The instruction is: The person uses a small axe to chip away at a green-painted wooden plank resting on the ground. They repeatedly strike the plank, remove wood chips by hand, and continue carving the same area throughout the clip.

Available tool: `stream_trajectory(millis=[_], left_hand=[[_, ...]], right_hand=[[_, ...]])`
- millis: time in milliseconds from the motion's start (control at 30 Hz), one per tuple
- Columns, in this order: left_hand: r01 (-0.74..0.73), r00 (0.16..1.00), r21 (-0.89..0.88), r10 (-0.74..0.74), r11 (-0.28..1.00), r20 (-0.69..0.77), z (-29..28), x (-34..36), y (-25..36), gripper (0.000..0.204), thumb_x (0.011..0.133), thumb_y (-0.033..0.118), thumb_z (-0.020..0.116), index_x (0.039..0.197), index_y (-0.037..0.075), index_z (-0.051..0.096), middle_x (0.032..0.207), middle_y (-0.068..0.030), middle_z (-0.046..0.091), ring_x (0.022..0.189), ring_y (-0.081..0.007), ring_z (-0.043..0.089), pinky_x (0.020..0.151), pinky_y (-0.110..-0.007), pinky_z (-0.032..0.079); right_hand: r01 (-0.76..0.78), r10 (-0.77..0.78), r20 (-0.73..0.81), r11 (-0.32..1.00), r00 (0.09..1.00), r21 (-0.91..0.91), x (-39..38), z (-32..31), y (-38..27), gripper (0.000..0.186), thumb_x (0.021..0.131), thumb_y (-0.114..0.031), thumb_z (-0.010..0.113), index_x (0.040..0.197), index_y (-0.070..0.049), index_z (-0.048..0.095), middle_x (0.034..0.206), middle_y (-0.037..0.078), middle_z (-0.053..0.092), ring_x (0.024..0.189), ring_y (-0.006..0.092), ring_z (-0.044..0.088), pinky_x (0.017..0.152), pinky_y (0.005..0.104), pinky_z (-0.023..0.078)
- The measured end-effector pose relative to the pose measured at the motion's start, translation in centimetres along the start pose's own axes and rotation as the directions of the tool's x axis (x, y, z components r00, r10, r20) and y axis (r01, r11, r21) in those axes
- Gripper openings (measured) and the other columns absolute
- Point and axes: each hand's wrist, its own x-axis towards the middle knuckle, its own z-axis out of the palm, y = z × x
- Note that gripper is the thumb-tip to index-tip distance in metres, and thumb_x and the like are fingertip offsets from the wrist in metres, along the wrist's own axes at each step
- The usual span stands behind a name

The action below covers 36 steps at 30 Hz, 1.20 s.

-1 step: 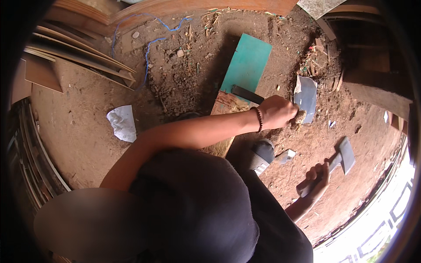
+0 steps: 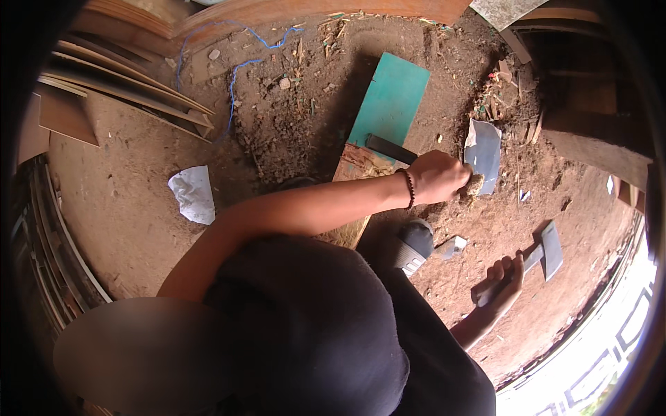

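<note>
My left hand [image 2: 438,177], with a dark beaded bracelet at the wrist, is closed round a chisel [image 2: 390,148]. Its dark flat blade rests on a wooden block [image 2: 390,97], and the frayed end of its handle sticks out past my fist. Green paint covers the block's far part; the nearer part is bare, rough wood, partly hidden under my left forearm. Lower right, my right hand [image 2: 505,279] grips the handle of a hatchet-like tool [image 2: 550,251] with a flat grey metal head. That tool is held apart from the chisel and block.
Beside my left fist lies a grey sheet scrap [image 2: 483,156]. My shod foot [image 2: 417,239] is close to the block. Crumpled white paper [image 2: 193,195] and blue string [image 2: 232,97] lie leftward on the dirt. Boards [image 2: 132,87] are stacked far left; timber [image 2: 603,152] stands at right.
My right hand and the hatchet-like tool have shifted slightly downward in the picture. My left hand, the chisel and the block look unmoved.
</note>
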Motion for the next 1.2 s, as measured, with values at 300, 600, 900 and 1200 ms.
stream_trajectory(millis=[300, 600, 900, 1200], left_hand=[[0.005, 1.0, 0.03, -0.006, 1.0, 0.027, 0.2, 0.1, -1.2, 0.017, 0.074, 0.006, 0.068, 0.087, -0.001, 0.059, 0.066, -0.0173, 0.064, 0.062, -0.0313, 0.067, 0.057, -0.043, 0.055], [0.037, 0.999, 0.013, -0.038, 0.999, 0.012, 0.3, -0.1, -1.0, 0.018, 0.072, 0.005, 0.07, 0.086, -0.001, 0.061, 0.067, -0.0174, 0.065, 0.064, -0.0309, 0.068, 0.059, -0.043, 0.056], [0.111, 0.992, 0.04, -0.108, 0.993, -0.068, -0.9, 0.5, -1.3, 0.017, 0.073, 0.011, 0.066, 0.085, -0.001, 0.062, 0.068, -0.018, 0.066, 0.064, -0.0332, 0.067, 0.059, -0.044, 0.055], [0.096, 0.995, 0.072, -0.098, 0.993, 0.02, -0.9, 0.2, -1.0, 0.018, 0.074, 0.01, 0.068, 0.085, -0.002, 0.06, 0.069, -0.0163, 0.064, 0.064, -0.0316, 0.066, 0.059, -0.043, 0.055]], right_hand=[[-0.197, 0.206, 0.56, 0.977, 0.803, -0.077, 1.1, -1.2, 4.5, 0.034, 0.099, -0.018, 0.052, 0.128, -0.002, 0.047, 0.072, 0.003, 0.047, 0.046, 0.0081, 0.043, 0.038, 0.024, 0.038], [0.095, -0.083, 0.091, 0.986, 0.992, -0.137, 3.0, -0.1, 1.6, 0.021, 0.095, -0.028, 0.049, 0.077, -0.017, 0.051, 0.058, -0.006, 0.043, 0.047, 0.0018, 0.036, 0.042, 0.0187, 0.034], [-0.094, 0.189, 0.298, 0.948, 0.936, -0.304, 0.7, -0.1, 2.7, 0.031, 0.099, -0.018, 0.052, 0.125, -0.003, 0.046, 0.067, -0.001, 0.044, 0.047, 0.0066, 0.041, 0.04, 0.0228, 0.036], [0.103, -0.017, 0.326, 0.963, 0.945, -0.248, 2.5, -0.1, 3.7, 0.014, 0.097, -0.021, 0.052, 0.1, -0.007, 0.053, 0.061, 0.0, 0.045, 0.05, 0.0082, 0.044, 0.045, 0.0227, 0.041]])
